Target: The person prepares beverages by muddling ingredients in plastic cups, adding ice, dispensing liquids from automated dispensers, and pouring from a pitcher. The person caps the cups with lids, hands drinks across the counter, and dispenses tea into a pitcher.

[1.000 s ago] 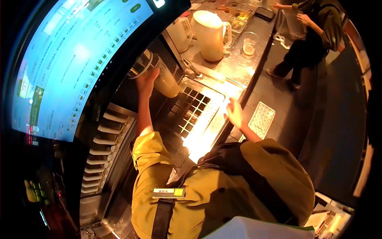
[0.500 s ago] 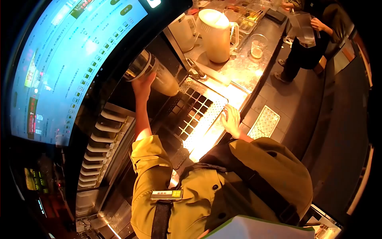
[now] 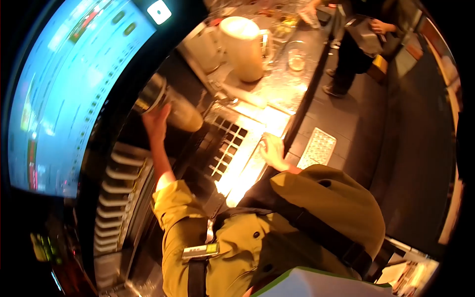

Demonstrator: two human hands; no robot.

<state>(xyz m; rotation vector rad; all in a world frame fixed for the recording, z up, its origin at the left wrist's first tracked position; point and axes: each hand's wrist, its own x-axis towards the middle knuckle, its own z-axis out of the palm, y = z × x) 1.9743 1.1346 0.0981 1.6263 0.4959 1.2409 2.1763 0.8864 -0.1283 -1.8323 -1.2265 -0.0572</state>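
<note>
My left hand [image 3: 156,123] reaches up to the left and is closed round a cylindrical container with a shiny metal rim [image 3: 151,93]; most of its fingers are hidden. Right beside it is a tapered translucent container [image 3: 184,115] with brownish contents, lying at a slant; whether the two are joined I cannot tell. Below these is a metal drain grate [image 3: 228,148] with square holes. My right hand [image 3: 273,151] rests on the bright metal counter edge beside the grate, fingers loosely bent, with nothing in it.
A large pale pitcher [image 3: 241,49] and a clear cup [image 3: 297,58] stand on the counter behind the grate. A lit screen [image 3: 69,99] fills the upper left. White curved racks [image 3: 118,198] line the left side. A co-worker [image 3: 354,54] holding a clear container stands at the upper right.
The whole view has shifted and blurred, with the counter things now further left. My left hand is still at the container and my right hand still at the counter edge.
</note>
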